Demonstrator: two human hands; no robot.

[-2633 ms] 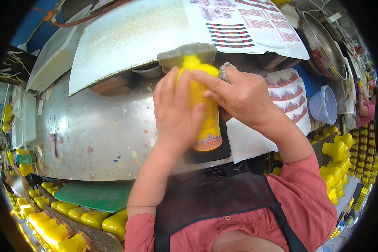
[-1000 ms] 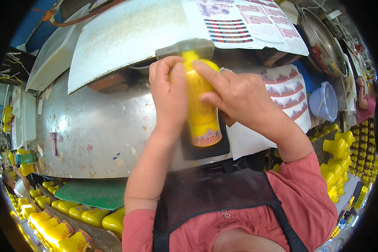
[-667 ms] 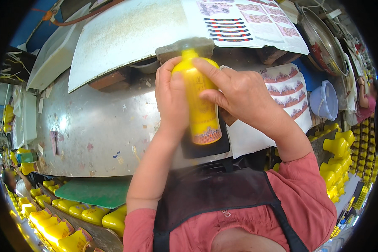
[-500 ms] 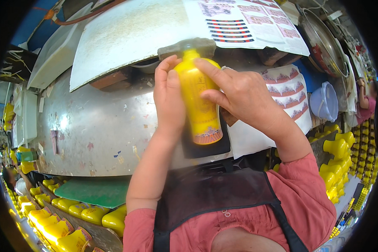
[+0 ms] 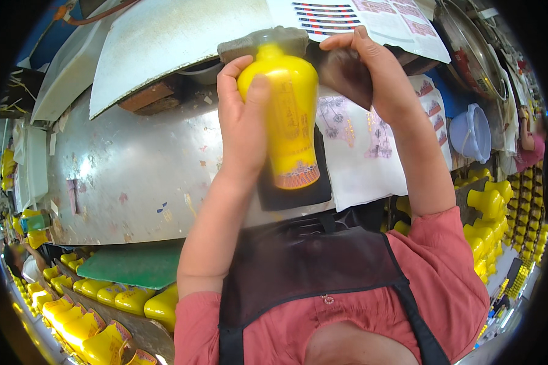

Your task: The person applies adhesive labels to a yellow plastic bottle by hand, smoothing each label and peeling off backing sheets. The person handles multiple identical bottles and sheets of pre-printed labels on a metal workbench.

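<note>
A glossy yellow bottle (image 5: 291,115) lies with its neck pointing away from me, with fine lettering down its front and a coloured decal band around its base. My left hand (image 5: 245,118) is wrapped about its left shoulder, thumb on top. The neck meets a grey cloth-like rest (image 5: 295,39), and a black pad (image 5: 313,185) lies under the body. Off the bottle's right side, my right hand (image 5: 377,70) grips a dark brown, flat piece (image 5: 346,76) that tapers to a corner; motion blurs it, so its exact kind is unclear.
White decal sheets (image 5: 362,161) lie right of the bottle, with more decal sheets (image 5: 383,24) on a raised white board (image 5: 182,42) beyond. A lilac bucket (image 5: 470,134) stands right. Rows of yellow bottles (image 5: 106,295) flank me, a green board (image 5: 131,266) over some.
My right hand has left the bottle's face, moved right and up, and now grips the dark flat piece. The left hand stays on the bottle. The whole view has shifted slightly.
</note>
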